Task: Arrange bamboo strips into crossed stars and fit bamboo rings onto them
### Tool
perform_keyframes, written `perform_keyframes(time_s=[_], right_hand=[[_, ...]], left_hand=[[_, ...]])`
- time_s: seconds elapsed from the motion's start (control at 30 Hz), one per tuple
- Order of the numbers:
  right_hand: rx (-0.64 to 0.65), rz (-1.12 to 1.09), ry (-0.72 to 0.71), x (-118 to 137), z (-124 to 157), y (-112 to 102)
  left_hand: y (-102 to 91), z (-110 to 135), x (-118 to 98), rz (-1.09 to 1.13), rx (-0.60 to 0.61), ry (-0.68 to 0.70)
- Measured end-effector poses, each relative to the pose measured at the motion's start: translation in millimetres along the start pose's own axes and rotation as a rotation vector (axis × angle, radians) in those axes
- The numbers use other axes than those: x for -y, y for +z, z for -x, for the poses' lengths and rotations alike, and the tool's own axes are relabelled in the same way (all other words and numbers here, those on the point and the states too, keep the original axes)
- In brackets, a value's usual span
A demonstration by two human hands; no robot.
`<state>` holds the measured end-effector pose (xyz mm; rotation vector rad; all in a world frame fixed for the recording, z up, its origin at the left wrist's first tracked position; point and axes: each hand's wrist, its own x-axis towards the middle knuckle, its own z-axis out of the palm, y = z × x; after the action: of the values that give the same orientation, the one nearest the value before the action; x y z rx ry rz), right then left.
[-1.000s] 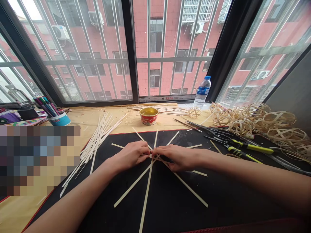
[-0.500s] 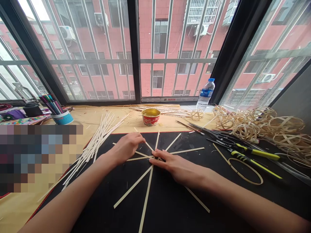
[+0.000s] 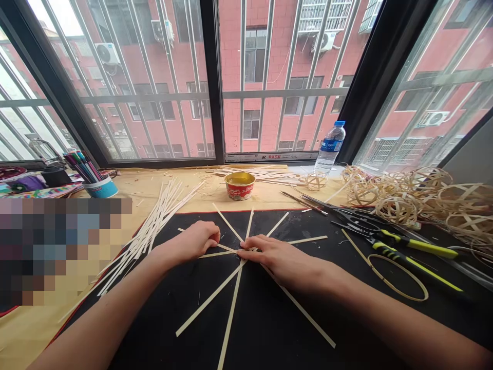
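Observation:
Thin flat bamboo strips [image 3: 210, 298] lie crossed like a star on a black mat [image 3: 173, 313]. My left hand [image 3: 195, 239] is closed, pinching a strip [image 3: 227, 248] that points to the upper left. Over the crossing, my right hand [image 3: 271, 255] holds the strips down with its fingertips and thumb, hiding part of the centre. Another strip [image 3: 308, 315] runs out from under the right hand towards the lower right.
Loose strips [image 3: 156, 221] are heaped at left. A red tin [image 3: 239, 191] and water bottle [image 3: 330, 149] stand behind the mat. Yellow-black pliers [image 3: 418, 267], a bamboo loop [image 3: 425, 290] and woven bamboo balls [image 3: 395, 203] lie at right. A blue pen cup [image 3: 100, 187] stands at left.
My left hand has moved left and slightly down, off the upper strip and onto the one beside it. My right hand stays at the crossing.

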<state>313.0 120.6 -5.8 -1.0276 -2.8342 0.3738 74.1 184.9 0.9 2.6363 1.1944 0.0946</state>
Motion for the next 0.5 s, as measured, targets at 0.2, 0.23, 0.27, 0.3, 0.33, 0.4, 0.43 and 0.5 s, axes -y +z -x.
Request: perform_keyframes(time_s=[0.2, 0.23, 0.27, 0.3, 0.33, 0.4, 0.43, 0.5], right_hand=[[-0.03, -0.036, 0.007, 3, 4, 3], [-0.019, -0.044, 0.01, 4, 5, 4], [-0.005, -0.048, 0.014, 4, 6, 4], [0.008, -0.049, 0.016, 3, 7, 5], [0.014, -0.049, 0.018, 3, 7, 5], [0.003, -0.052, 0.01, 1, 8, 6], [-0.011, -0.056, 0.003, -1, 8, 6], [-0.048, -0.068, -0.008, -4, 8, 8]], left_hand=[[0.9, 6, -6, -0.023, -0.007, -0.011], [0.7, 6, -7, -0.019, -0.006, -0.015], [0.2, 5, -7, -0.011, -0.004, -0.019], [-0.7, 5, -8, -0.001, 0.0, -0.022], [-2.1, 4, -8, 0.014, 0.007, -0.025], [-6.3, 3, -8, 0.054, 0.027, -0.029], [-8.8, 3, -7, 0.077, 0.039, -0.03], [-13.6, 4, -6, 0.118, 0.057, -0.033]])
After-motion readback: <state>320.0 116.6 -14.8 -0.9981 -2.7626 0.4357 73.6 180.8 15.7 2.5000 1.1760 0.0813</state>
